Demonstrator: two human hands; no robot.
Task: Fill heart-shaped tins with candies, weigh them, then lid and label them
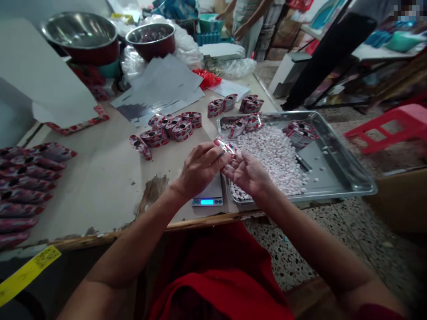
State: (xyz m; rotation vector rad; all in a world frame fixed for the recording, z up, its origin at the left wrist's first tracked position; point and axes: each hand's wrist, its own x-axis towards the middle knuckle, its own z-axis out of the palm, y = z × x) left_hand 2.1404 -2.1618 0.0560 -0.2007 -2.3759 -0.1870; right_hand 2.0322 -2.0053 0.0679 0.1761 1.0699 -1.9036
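Over the kitchen scale (pixel 207 201) with its lit blue display, my left hand (pixel 200 168) is closed around a small shiny red printed packet (pixel 225 146). My right hand (pixel 249 174) is close against the packet's right side, palm turned up and fingers curled. What lies in those fingers, if anything, is hidden. Beneath and beyond my right hand, a heap of small white pellets (pixel 267 153) fills the left part of a metal tray (pixel 343 171). Several red packets stand in the tray, among them a cluster (pixel 300 132) on its far side. A dark flat tool (pixel 303 163) lies by the pellets.
Several standing packets (pixel 171 126) are grouped left of the tray, and rows of filled-looking packets (pixel 26 186) lie at far left. Two metal bowls (pixel 82 38), paper sheets (pixel 163 84) and plastic bags are behind. A red stool (pixel 388 126) is to the right; other people stand beyond.
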